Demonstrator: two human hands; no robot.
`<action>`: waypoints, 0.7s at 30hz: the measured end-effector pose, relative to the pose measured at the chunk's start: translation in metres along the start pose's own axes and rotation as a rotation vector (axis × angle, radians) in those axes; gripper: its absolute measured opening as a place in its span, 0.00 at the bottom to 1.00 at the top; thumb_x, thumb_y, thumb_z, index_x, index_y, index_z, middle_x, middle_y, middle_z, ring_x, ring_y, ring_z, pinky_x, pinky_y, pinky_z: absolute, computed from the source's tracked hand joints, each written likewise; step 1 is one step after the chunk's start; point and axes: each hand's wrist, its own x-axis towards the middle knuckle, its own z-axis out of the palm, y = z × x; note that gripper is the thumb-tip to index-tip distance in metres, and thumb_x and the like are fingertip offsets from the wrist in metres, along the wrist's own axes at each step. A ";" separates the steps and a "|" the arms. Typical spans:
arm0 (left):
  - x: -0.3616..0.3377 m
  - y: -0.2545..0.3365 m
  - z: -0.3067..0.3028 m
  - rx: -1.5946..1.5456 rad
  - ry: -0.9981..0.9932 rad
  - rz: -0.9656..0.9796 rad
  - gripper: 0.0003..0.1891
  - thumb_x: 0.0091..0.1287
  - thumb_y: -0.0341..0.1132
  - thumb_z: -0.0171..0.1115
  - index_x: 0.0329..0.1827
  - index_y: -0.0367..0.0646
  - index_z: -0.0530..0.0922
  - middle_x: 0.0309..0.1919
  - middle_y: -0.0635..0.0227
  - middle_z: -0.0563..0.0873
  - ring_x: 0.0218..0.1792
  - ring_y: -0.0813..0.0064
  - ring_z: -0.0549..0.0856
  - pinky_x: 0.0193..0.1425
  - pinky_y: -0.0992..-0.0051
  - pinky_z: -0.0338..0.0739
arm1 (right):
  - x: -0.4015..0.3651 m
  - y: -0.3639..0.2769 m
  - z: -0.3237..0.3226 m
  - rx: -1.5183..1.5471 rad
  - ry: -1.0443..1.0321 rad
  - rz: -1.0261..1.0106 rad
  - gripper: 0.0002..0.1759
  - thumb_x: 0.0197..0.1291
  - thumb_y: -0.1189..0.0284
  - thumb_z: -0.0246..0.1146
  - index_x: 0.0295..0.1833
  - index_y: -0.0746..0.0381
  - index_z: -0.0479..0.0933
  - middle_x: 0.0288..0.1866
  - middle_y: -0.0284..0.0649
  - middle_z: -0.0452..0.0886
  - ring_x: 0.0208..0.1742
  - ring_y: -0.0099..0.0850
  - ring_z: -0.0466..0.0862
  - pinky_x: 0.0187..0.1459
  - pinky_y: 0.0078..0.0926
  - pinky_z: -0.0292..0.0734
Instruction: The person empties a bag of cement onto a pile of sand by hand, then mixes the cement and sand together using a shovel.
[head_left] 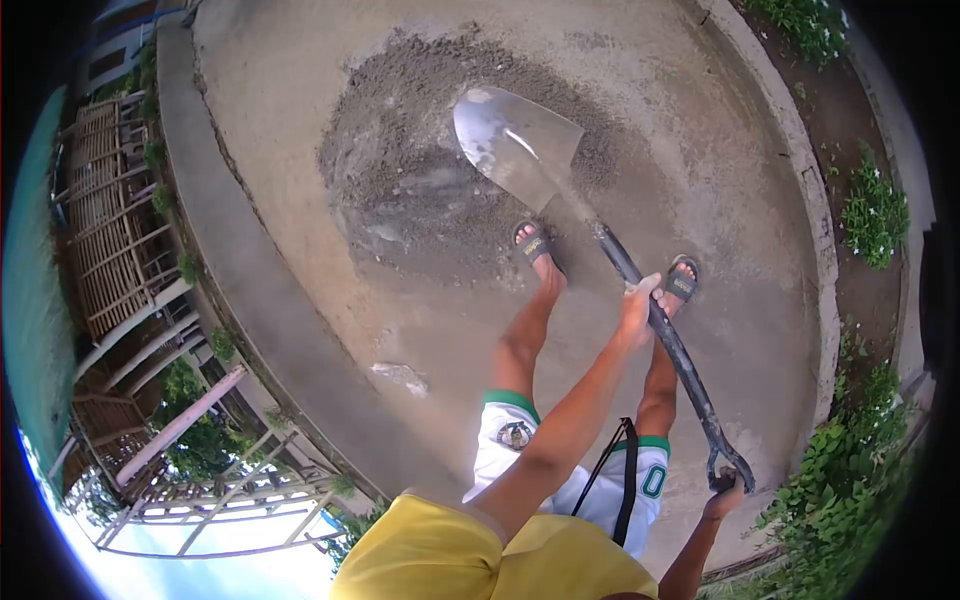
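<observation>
A shovel point(677, 352) slants across the middle, its dark shaft scuffed with pale marks. My left hand point(641, 304) is closed around the shaft partway down. At the upper end, my right hand point(729, 494) grips the forked handle, which partly hides the fingers. The shiny pointed metal blade point(515, 140) lies over the right part of a heap of grey, damp-looking sand or cement mix point(390, 130) in this view. Wet grey mix is spread at the near side of the heap, close to my sandalled left foot point(533, 243).
My right foot point(683, 278) stands beside the shaft on the concrete ground point(440, 330). A crumpled pale scrap point(400, 378) lies to the left. A raised curb point(800, 170) and plants point(875, 210) border the right; a low ledge point(235, 230) and bamboo structure point(105, 220) border the left.
</observation>
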 end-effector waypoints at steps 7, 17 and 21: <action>0.075 -0.258 0.027 0.137 -0.012 -0.262 0.09 0.63 0.36 0.63 0.33 0.48 0.70 0.20 0.73 0.74 0.19 0.77 0.77 0.23 0.73 0.74 | -0.037 -0.012 -0.127 -0.027 0.609 -0.032 0.18 0.62 0.64 0.59 0.19 0.55 0.68 0.14 0.29 0.67 0.13 0.22 0.66 0.17 0.22 0.60; 0.221 0.101 -0.063 0.094 0.091 0.002 0.08 0.64 0.33 0.56 0.27 0.45 0.71 0.19 0.70 0.73 0.20 0.71 0.75 0.29 0.69 0.75 | 0.025 -0.043 0.252 -0.128 0.339 -0.216 0.15 0.58 0.73 0.59 0.18 0.61 0.69 0.14 0.32 0.68 0.14 0.23 0.67 0.19 0.22 0.59; 0.177 0.142 -0.046 -0.033 0.017 0.046 0.06 0.64 0.31 0.57 0.30 0.45 0.70 0.23 0.69 0.73 0.27 0.73 0.75 0.36 0.70 0.74 | 0.009 -0.049 0.240 -0.173 0.266 -0.341 0.13 0.57 0.72 0.58 0.20 0.60 0.70 0.14 0.33 0.70 0.14 0.23 0.68 0.18 0.21 0.59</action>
